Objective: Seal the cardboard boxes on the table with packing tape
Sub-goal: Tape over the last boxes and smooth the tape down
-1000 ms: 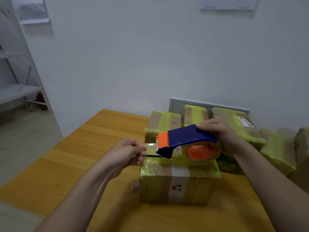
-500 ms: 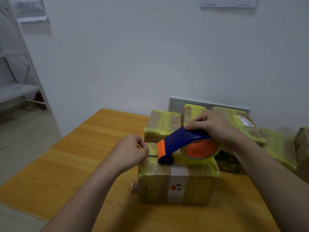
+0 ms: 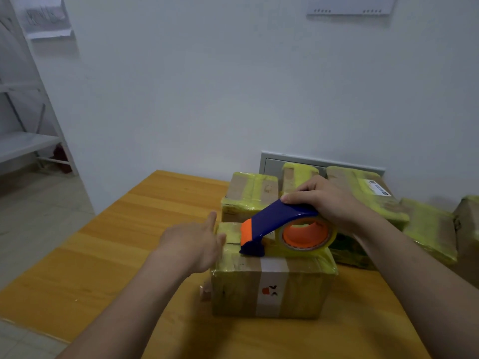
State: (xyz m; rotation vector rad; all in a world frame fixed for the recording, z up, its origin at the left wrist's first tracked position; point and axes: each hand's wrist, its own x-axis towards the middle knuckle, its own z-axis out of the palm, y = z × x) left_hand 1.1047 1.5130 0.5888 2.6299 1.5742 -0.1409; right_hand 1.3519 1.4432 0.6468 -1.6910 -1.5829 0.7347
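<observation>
Your left hand [image 3: 193,246] lay open and flat against the left end of the box [image 3: 272,288] at centre frame on the desk [image 3: 108,255], empty, seemingly pressing tape down. Your right hand [image 3: 326,200] gripped the tape dispenser [image 3: 280,229], whose blade end rested on the box top. To do this well, you needed firm pressure on the tape end while pulling the dispenser straight rightward.

Both my forearms are bare right down to the frame's near edge, with no sleeve showing on either. My left hand [image 3: 197,244] and right hand [image 3: 328,203] look free of gloves, rings or a watch, though the left one is a little blurred.
</observation>
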